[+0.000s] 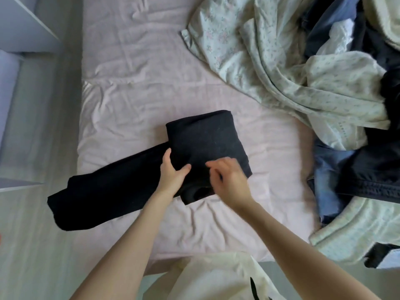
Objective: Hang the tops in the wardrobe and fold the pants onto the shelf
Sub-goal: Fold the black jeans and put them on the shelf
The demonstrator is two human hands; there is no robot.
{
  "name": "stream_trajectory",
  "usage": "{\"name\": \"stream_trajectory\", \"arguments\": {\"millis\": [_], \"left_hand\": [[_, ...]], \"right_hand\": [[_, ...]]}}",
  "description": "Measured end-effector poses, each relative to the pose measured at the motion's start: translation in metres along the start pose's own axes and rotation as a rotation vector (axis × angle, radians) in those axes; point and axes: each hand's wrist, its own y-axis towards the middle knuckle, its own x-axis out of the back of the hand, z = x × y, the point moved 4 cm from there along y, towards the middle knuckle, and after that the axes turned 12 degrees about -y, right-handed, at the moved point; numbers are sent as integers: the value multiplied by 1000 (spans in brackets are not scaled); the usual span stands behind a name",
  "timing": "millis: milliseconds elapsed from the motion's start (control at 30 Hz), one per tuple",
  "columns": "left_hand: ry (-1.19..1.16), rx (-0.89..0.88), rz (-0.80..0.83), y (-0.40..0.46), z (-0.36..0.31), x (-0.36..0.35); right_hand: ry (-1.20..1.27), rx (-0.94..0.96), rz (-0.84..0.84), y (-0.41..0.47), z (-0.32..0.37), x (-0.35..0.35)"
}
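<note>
Bare bed sheet [134,61] open across upper left and centre of frame. Heaped clothes pile [324,83] blocks right side. Wardrobe shelf edges [28,22] crowd far left.

Black pants [134,182] half-folded on pink bed [138,87]

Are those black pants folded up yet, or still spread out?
Partly folded. One end of the black pants is doubled over into a square under both hands, while the other end lies stretched out flat toward the bed's edge.

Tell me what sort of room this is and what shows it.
Most likely a bedroom. A bed with a pink sheet fills the view, a floral duvet lies crumpled on it, and black pants are half folded there beside a pile of clothes.
</note>
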Motion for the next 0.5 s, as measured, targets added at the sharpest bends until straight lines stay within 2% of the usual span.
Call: {"name": "stream_trajectory", "arguments": {"millis": [33,100,200,267,333,433,500], "left_hand": [[196,-145,-44,-2,-4,-7],[563,-371,-93,-10,-5,-28],[847,-495,-82,-17,10,-59],[896,-458,-20,-9,22,-63],[858,-380,49,8,32,-56],[766,-284,153,28,35,-47],[749,-277,163,27,33,-47]], "right_hand": [[6,-98,-88,5,-14,6],[41,-297,-70,17,-49,11],[310,-509,252,25,-89,-5],[581,-563,383,25,-98,-16],[725,-601,431,29,-103,-29],[821,-653,397,39,-102,-37],[806,-686,348,42,-98,-33]]}}
